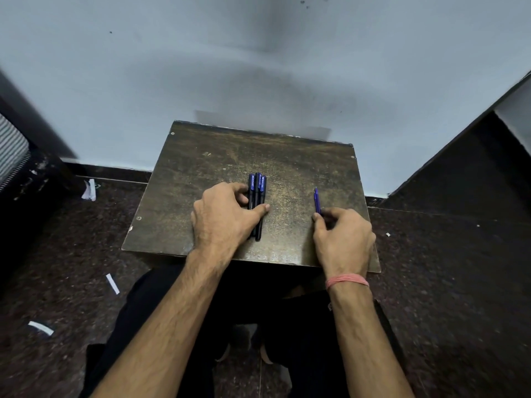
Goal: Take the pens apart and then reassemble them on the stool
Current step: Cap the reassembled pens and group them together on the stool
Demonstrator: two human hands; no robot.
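Three dark pens with blue caps [257,193] lie side by side near the middle of the worn wooden stool [201,173]. My left hand [222,216] lies over their lower halves, fingers on their left side and thumb across them. A single blue pen [317,200] lies apart to the right, tip pointing away from me. My right hand [343,237] pinches its near end with curled fingers; that end is hidden under the hand.
The stool stands against a pale blue wall. Dark speckled floor surrounds it, with scraps of white paper [112,283] on the left. A dark ledge [465,168] rises at the right. My knees in black trousers sit just under the stool's near edge.
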